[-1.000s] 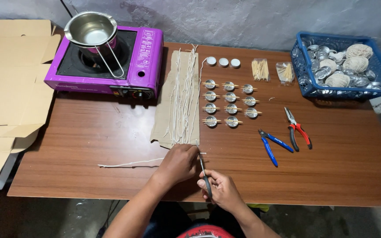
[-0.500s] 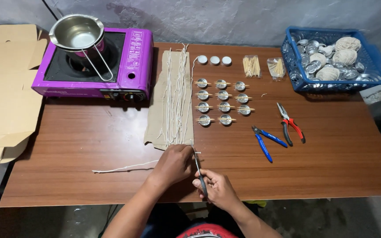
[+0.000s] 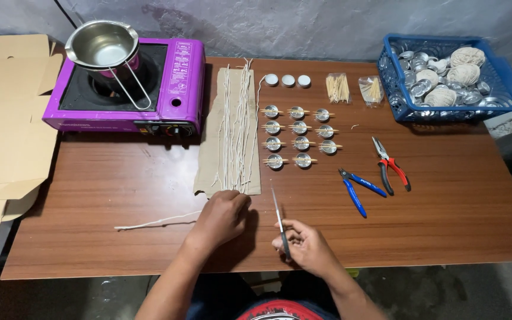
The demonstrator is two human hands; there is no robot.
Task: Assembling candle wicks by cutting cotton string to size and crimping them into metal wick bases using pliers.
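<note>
My left hand [image 3: 221,217] rests closed on the wooden table [image 3: 445,219], holding the end of a white string [image 3: 155,222] that trails off to the left. It sits just below a brown cardboard strip [image 3: 208,154] covered with several long white strings [image 3: 236,130]. My right hand [image 3: 304,246] grips a pair of scissors [image 3: 278,216], blades pointing away from me, a little to the right of my left hand.
Small metal cups with sticks [image 3: 297,135] stand in rows. Blue pliers [image 3: 357,188] and red pliers [image 3: 391,169] lie to the right. A blue basket [image 3: 508,89] holds string balls and cups. A purple stove [image 3: 179,89] carries a steel pot [image 3: 103,44]. Flat cardboard [image 3: 7,130] lies left.
The view has shifted slightly. My right hand has drawn the scissors to the right, away from my left hand, which still holds the string end.
</note>
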